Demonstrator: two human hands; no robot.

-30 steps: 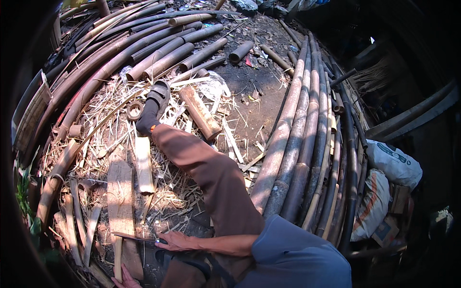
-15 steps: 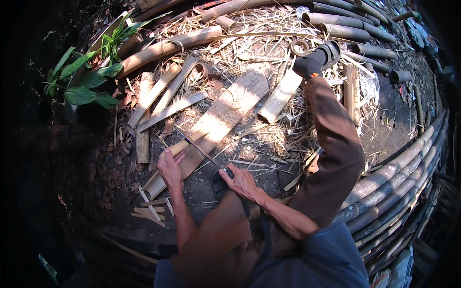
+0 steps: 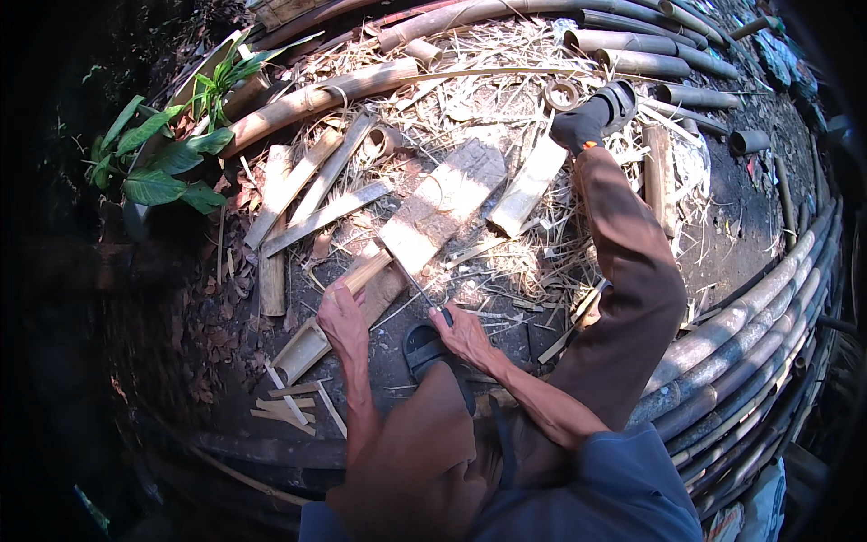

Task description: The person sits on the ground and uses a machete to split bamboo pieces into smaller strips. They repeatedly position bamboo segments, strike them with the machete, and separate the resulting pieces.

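Observation:
My left hand [image 3: 343, 318] is closed around the near part of a split bamboo piece [image 3: 368, 267], which lies over a flat wooden board [image 3: 442, 203]. In my right hand [image 3: 465, 337] is the handle of a long, narrow knife [image 3: 414, 282]. Its blade slants away to the left and meets the bamboo near that piece's far end. My right fingers wrap the handle and hide most of it. A half-round length of bamboo [image 3: 302, 352] lies beside my left wrist, sloping under the board.
Several thin bamboo slips [image 3: 287, 408] lie left of my left forearm. Split bamboo slats [image 3: 330, 215] and another wide slat [image 3: 531, 185] flank the board among shavings. Long poles [image 3: 750, 321] are stacked along the right. My outstretched leg [image 3: 628, 271] borders the work; a leafy plant [image 3: 153, 172] grows at left.
My left hand has shifted right and slightly nearer with the bamboo piece. The knife's tip has swung to the right and its blade now sits at the bamboo's far end.

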